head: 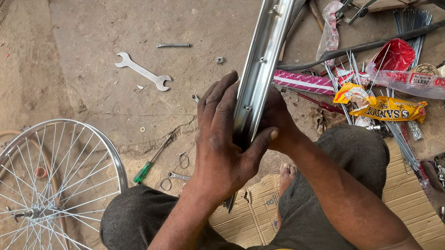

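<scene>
Hands: left hand and right hand both clasp the bare rim.
Done: spoked wheel complete on the ground's left edge.
Left: rim unspoked; loose spokes lie at the right.

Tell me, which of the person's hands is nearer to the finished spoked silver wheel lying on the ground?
Left. The left hand grips the bare shiny metal rim on the side facing the spoked silver wheel; the right hand sits behind the rim, farther away.

Bright daylight falls from the upper right, and the picture is sharp throughout. The metal rim throws white glare along its length, and the spoked wheel left of it glints. Short soft shadows lie beside the wrench on the floor.
</scene>
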